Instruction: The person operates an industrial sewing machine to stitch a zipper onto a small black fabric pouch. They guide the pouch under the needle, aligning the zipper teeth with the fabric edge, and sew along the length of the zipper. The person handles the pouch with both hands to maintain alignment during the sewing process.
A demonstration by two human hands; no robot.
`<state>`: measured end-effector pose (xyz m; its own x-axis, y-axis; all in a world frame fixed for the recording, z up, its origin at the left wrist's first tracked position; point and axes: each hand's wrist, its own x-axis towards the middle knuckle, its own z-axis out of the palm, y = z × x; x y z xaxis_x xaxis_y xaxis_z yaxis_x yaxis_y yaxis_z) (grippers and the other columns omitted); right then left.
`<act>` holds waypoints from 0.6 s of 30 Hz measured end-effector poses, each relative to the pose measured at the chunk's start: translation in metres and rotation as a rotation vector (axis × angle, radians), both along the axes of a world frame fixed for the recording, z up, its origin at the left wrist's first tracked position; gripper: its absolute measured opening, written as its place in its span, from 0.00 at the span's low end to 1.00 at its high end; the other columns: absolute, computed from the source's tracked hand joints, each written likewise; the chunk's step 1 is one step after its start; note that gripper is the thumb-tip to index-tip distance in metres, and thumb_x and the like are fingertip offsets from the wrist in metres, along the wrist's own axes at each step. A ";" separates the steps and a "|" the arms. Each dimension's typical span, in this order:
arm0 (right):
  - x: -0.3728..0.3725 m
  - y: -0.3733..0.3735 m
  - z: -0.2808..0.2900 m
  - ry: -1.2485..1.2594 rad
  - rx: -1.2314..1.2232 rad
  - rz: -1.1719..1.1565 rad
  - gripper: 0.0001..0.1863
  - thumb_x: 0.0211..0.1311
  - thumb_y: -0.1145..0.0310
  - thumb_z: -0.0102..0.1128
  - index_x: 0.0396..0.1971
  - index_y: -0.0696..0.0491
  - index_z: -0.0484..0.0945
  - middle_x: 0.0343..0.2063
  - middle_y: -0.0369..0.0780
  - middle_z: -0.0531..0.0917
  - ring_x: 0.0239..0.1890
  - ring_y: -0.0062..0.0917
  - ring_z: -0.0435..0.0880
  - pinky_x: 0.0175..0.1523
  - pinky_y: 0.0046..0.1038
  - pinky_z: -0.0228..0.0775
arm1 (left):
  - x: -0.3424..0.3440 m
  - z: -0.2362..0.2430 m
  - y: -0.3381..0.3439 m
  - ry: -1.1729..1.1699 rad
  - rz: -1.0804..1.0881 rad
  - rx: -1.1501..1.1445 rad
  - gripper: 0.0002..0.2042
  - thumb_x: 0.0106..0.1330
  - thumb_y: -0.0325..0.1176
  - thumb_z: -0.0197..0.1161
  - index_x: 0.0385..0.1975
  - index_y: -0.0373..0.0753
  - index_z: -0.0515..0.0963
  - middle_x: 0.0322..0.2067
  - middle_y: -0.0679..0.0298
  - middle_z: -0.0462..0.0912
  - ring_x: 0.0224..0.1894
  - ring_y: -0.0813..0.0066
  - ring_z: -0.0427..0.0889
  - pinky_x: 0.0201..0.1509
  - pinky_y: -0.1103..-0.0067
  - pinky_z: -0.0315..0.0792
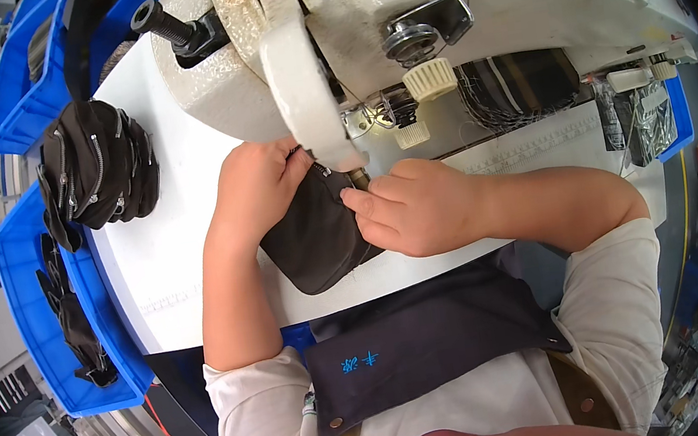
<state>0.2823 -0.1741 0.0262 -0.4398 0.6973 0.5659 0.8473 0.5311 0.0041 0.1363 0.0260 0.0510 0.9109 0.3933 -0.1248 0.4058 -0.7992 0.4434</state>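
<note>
A black fabric pouch piece [317, 231] lies on the white table of a sewing machine [306, 91], its upper edge close to the needle area. My left hand [260, 181] grips its upper left edge, thumb and fingers pinched together beside the machine head. On the other side, my right hand [409, 206] pinches the piece's right edge with curled fingers, just below the presser foot area. The needle itself is hidden behind the white curved part of the machine head.
Stacked black zippered pouches [100, 167] stand at the left of the table, beside a blue bin [19, 288] with black pieces. Dark fabric strips [517, 86] lie under the machine arm. A clear plastic bag [649, 121] sits at the far right.
</note>
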 end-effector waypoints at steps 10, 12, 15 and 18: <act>0.000 -0.003 -0.007 -0.088 -0.038 -0.031 0.10 0.47 0.70 0.65 0.30 0.58 0.82 0.41 0.44 0.88 0.30 0.23 0.76 0.28 0.25 0.64 | 0.000 -0.006 -0.009 -0.241 -0.063 0.158 0.10 0.65 0.36 0.73 0.41 0.40 0.86 0.27 0.54 0.86 0.29 0.53 0.84 0.33 0.65 0.76; 0.000 -0.003 -0.007 -0.080 -0.034 -0.035 0.09 0.47 0.69 0.65 0.30 0.57 0.81 0.41 0.44 0.88 0.30 0.23 0.76 0.28 0.25 0.64 | 0.000 -0.005 -0.008 -0.265 -0.061 0.132 0.10 0.66 0.37 0.73 0.40 0.40 0.86 0.27 0.55 0.85 0.28 0.53 0.84 0.32 0.66 0.75; 0.004 -0.003 -0.005 -0.029 -0.046 -0.020 0.09 0.47 0.69 0.65 0.29 0.56 0.80 0.41 0.44 0.88 0.30 0.23 0.75 0.28 0.25 0.64 | 0.000 -0.009 -0.009 -0.216 -0.001 0.159 0.10 0.66 0.38 0.72 0.39 0.39 0.87 0.25 0.55 0.85 0.27 0.53 0.84 0.31 0.66 0.75; 0.008 -0.005 0.000 -0.035 -0.055 -0.037 0.09 0.47 0.68 0.65 0.28 0.55 0.79 0.41 0.45 0.88 0.30 0.22 0.75 0.28 0.26 0.64 | 0.004 -0.011 -0.009 -0.131 0.015 0.216 0.10 0.67 0.39 0.71 0.38 0.40 0.88 0.24 0.55 0.84 0.26 0.54 0.83 0.30 0.65 0.74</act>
